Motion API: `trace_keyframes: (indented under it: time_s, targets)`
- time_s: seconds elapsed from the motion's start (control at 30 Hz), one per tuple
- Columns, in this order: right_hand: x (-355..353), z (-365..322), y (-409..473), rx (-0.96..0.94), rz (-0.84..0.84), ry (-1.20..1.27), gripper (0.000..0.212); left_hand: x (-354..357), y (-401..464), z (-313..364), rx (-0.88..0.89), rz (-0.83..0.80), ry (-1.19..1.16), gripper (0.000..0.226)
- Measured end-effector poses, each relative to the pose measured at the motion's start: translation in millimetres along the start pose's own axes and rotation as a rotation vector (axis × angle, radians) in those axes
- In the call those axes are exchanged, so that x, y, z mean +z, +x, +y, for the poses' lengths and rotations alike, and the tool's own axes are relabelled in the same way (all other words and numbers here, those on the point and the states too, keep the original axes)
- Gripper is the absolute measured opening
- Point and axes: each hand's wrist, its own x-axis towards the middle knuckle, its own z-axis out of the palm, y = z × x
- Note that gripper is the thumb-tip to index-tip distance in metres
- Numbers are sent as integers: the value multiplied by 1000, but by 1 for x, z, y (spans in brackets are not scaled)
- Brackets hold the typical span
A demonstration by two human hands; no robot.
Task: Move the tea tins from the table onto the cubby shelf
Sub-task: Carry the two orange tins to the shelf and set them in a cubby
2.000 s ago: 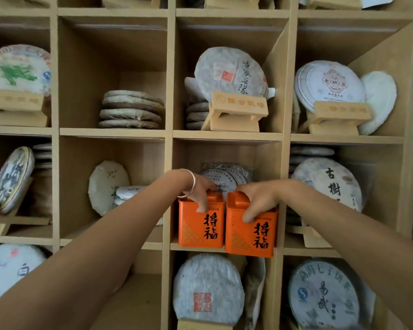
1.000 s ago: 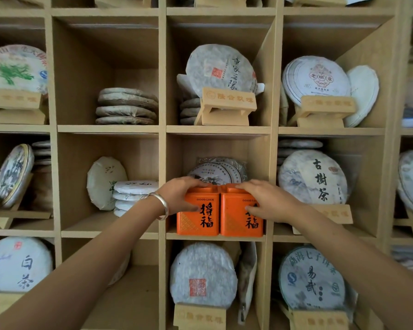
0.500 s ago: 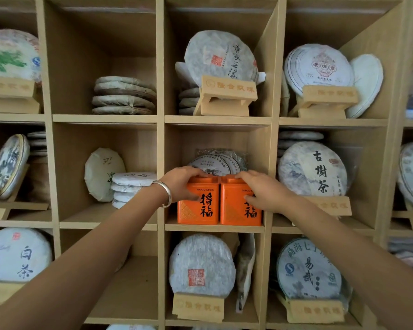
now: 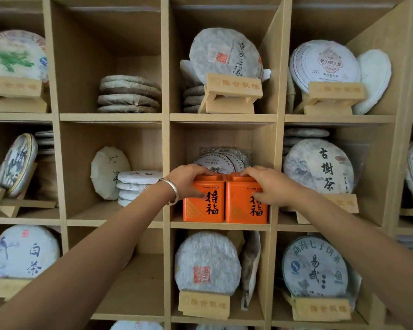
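Observation:
Two orange tea tins with black characters stand side by side on the board of the middle cubby (image 4: pixel 219 225). My left hand (image 4: pixel 188 181), with a silver bangle on the wrist, grips the left tin (image 4: pixel 204 206) over its top and front. My right hand (image 4: pixel 267 184) grips the right tin (image 4: pixel 244 208) the same way, thumb on its front face. The tins touch each other and sit at the cubby's front edge. Wrapped round tea cakes (image 4: pixel 221 160) lean behind them.
The wooden cubby shelf (image 4: pixel 166 115) fills the view. Other cubbies hold wrapped tea cakes, some upright on wooden stands (image 4: pixel 233 91), some stacked flat (image 4: pixel 129 94). The cubby left of the tins holds a stack of cakes (image 4: pixel 136 184).
Both tins were brought into the middle cubby and set down side by side on its board. Since half a second ago, my hands have stayed on the tins with little movement.

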Motion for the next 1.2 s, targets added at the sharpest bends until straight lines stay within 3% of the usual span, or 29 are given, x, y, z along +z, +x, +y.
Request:
trace_keyframes:
  time_s: [0.53,0.83,1.2]
  targets:
    - [-2,-6,-1,19,-25,-43,55,0,0,1,13,3,3,67]
    - [-8,-14,2,43,-67,-128,53,-7,12,7,-28,-77,47,55]
    - [-30,-44,5,-55,49,-102,54,-44,-10,12,-110,-9,66,49]
